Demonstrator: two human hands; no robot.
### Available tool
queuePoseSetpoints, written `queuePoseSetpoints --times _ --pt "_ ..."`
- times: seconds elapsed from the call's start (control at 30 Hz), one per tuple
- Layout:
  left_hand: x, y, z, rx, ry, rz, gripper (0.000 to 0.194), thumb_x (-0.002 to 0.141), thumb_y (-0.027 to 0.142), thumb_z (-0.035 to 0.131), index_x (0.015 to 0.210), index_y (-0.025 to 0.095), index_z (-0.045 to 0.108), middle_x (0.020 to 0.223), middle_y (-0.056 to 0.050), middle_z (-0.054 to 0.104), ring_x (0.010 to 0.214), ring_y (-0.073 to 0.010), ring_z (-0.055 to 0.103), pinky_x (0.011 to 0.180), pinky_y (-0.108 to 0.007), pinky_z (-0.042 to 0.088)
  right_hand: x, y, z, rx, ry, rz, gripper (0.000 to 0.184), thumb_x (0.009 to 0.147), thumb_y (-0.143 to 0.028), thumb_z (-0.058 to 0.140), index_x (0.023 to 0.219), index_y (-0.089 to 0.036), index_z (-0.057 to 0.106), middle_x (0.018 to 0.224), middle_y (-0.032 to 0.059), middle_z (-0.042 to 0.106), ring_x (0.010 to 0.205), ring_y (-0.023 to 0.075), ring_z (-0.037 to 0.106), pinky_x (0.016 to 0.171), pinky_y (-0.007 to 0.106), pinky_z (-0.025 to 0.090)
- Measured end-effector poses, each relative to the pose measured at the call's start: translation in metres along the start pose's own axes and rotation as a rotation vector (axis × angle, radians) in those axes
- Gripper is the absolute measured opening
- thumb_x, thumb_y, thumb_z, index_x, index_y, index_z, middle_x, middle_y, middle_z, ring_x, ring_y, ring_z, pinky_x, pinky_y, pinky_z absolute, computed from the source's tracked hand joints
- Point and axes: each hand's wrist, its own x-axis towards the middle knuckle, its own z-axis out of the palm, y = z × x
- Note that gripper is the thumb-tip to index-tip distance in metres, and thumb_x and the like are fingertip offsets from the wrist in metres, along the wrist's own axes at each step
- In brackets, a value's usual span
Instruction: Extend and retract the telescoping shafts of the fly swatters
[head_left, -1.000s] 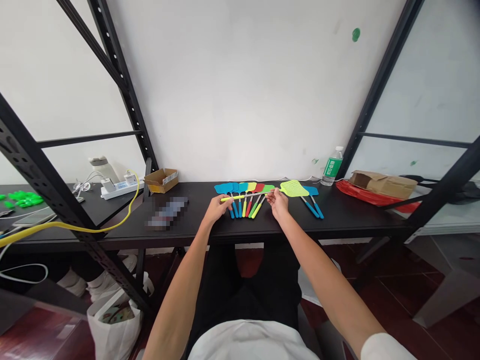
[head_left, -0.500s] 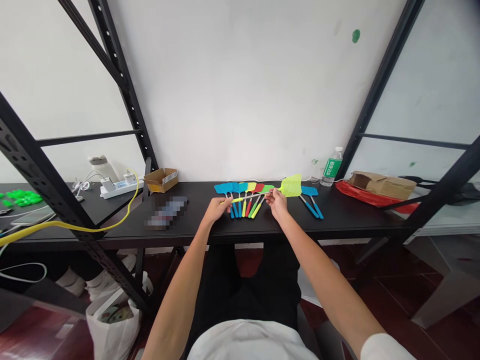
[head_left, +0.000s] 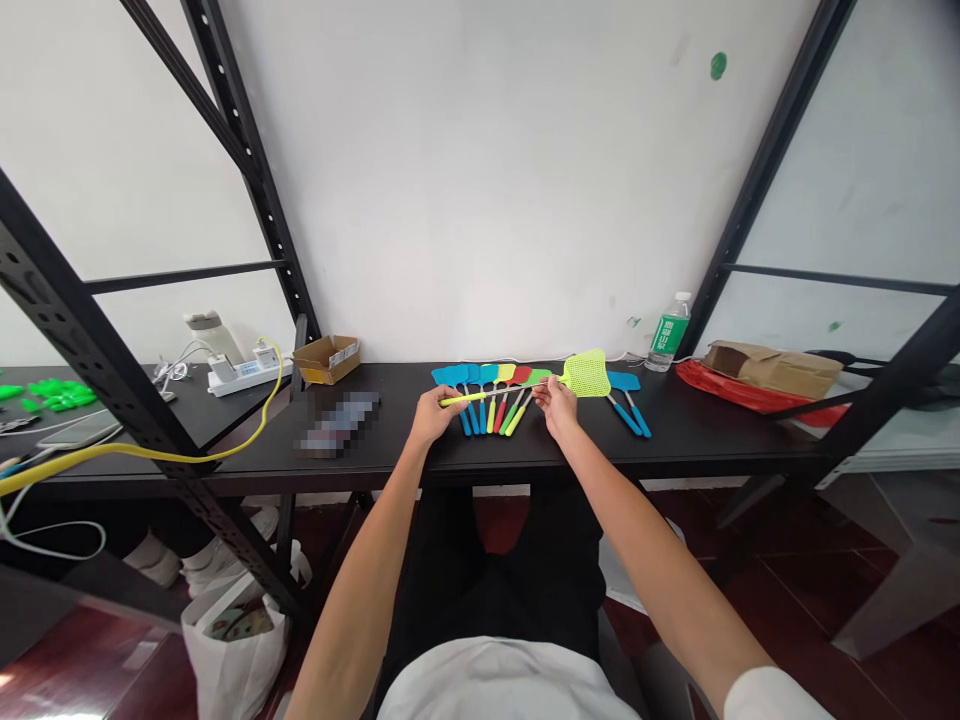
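A yellow-green fly swatter (head_left: 589,374) is held crosswise above the table between my two hands. My left hand (head_left: 433,415) is closed on its handle end. My right hand (head_left: 557,405) pinches the shaft close to the mesh head, which points to the right. Beneath and behind it lies a fanned row of several fly swatters (head_left: 482,410) with blue, yellow, red and green heads, handles toward me. To the right of my right hand, blue fly swatters (head_left: 636,412) lie side by side, their heads partly hidden behind the held one.
On the black table (head_left: 405,462), an open cardboard box (head_left: 327,362) and a blurred flat item (head_left: 341,424) lie left. A water bottle (head_left: 669,333) stands right, near a brown paper bag (head_left: 772,370). A yellow cable (head_left: 247,440) crosses the left rack post. Rack posts stand on both sides.
The held fly swatter's head turned from lying nearly flat to facing me more, and lifted slightly. Both hands keep their grip in about the same place. The view shifts slightly.
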Motion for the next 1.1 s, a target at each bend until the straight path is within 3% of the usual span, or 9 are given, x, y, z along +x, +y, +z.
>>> queuePoseSetpoints --times 0.1,0.4,0.57,0.77,0.97,1.1 --pt "-0.0022 0.0051 -0.0002 -0.063 -0.045 -0.053 0.041 0.078 0.057 0.069 0.089 0.017 0.069 0.069 -0.004 0.067 0.048 -0.0111 0.044 0.048 -0.026 0.032 0.0001 -0.0010 -0.0011 0.012 -0.018 0.005 0.026 0.090 -0.038 0.068 0.073 -0.019 0.066 0.058 -0.0003 0.068 0.053 0.0103 0.065 0.050 0.019 0.047" --pt "-0.0022 0.0088 0.0003 -0.066 0.012 -0.189 0.057 0.086 0.066 0.054 0.060 0.016 0.062 0.049 -0.005 0.059 0.042 -0.0111 0.043 0.045 -0.026 0.032 -0.0021 -0.0038 -0.0020 0.003 -0.092 0.022 0.023 0.090 -0.039 0.066 0.078 -0.020 0.069 0.062 -0.0002 0.068 0.057 0.0118 0.067 0.049 0.020 0.046" --pt "-0.0029 0.0087 0.0001 -0.004 -0.015 -0.131 0.053 0.085 0.063 0.057 0.059 0.018 0.059 0.052 -0.004 0.060 0.045 -0.0122 0.046 0.047 -0.025 0.032 -0.0019 -0.0026 -0.0030 -0.013 -0.119 0.015 0.019 0.086 -0.038 0.072 0.080 -0.019 0.071 0.065 -0.0001 0.069 0.055 0.0100 0.064 0.048 0.019 0.046" --pt "-0.0015 0.0037 -0.0018 0.059 -0.033 -0.025 0.049 0.085 0.059 0.059 0.058 0.018 0.059 0.053 -0.002 0.057 0.044 -0.0102 0.039 0.047 -0.026 0.031 -0.0004 -0.0002 -0.0022 -0.035 -0.070 0.001 0.020 0.082 -0.035 0.077 0.074 -0.018 0.070 0.062 0.0000 0.068 0.054 0.0088 0.062 0.048 0.018 0.047" --pt "0.0011 0.0004 -0.0019 0.045 0.000 0.003 0.038 0.079 0.055 0.068 0.077 0.017 0.067 0.069 -0.004 0.067 0.051 -0.0120 0.045 0.051 -0.026 0.035 -0.0009 -0.0017 -0.0001 -0.014 -0.023 -0.002 0.024 0.081 -0.036 0.078 0.070 -0.018 0.067 0.058 -0.0003 0.067 0.051 0.0089 0.061 0.047 0.018 0.048" --pt "0.0012 0.0000 -0.0012 0.002 0.012 0.003 0.036 0.075 0.052 0.072 0.078 0.017 0.065 0.070 -0.004 0.067 0.053 -0.0122 0.047 0.052 -0.026 0.036 -0.0012 -0.0021 0.0001 -0.004 -0.019 0.007 0.025 0.081 -0.036 0.078 0.069 -0.018 0.066 0.057 -0.0004 0.066 0.049 0.0087 0.060 0.047 0.018 0.048"
